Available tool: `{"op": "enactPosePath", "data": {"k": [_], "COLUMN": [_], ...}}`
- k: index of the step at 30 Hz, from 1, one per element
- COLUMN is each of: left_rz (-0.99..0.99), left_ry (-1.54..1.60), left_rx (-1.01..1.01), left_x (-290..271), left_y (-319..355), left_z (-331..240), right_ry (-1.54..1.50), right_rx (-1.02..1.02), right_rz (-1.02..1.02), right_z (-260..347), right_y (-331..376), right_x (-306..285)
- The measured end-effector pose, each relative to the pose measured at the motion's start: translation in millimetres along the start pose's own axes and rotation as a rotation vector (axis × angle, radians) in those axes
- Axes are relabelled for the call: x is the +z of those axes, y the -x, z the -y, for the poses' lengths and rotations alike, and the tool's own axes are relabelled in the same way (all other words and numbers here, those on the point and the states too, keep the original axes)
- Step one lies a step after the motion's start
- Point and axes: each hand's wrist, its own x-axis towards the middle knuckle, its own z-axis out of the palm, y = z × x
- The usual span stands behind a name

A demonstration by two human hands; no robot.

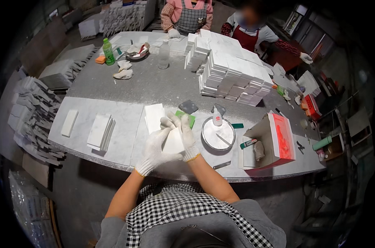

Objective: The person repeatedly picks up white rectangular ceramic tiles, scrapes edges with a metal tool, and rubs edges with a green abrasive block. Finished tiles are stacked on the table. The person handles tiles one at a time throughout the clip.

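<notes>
Both my hands wear white knit gloves and hold one small white rectangular tile (173,142) just above the grey stone table (162,84). My left hand (154,149) cups the tile from the left and below. My right hand (185,134) presses on its right edge, fingers pointing away from me. A second white tile (153,115) lies flat on the table just beyond my hands, with a green pad (190,118) beside it.
A round dish of white paste (218,134) with a small squeeze bottle (217,118) stands to the right. An open red-and-white box (274,140) lies further right. White tile stacks (229,72) fill the middle. Loose tiles (100,131) rest at left. Two people work at the far side.
</notes>
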Motion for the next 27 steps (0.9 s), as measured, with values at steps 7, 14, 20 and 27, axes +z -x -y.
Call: {"op": "enactPosePath", "data": {"k": [7,14,20,27], "left_rz": [-0.120,-0.475,-0.680,-0.696], "left_ry": [0.096,0.479,0.635,0.771], "left_rx": [-0.219,-0.181,-0.311,-0.354], "left_x": [-4.6,3.4,-22.0,-13.5], "left_y": [-6.5,-5.6,-13.4,-11.8], "left_z": [-18.7,-12.1,13.6,28.2], "right_ry": [0.136,0.098,0.591,0.960], "right_rx": [-0.102,-0.044,-0.172,-0.250], "right_rz": [0.061,-0.093,0.167,0.319], "right_z": [-27.3,-119.0,-79.0,-53.3], "right_y": [9.2,15.8,45.7,45.0], "right_x": [-5.8,-24.0,15.7,24.5]}}
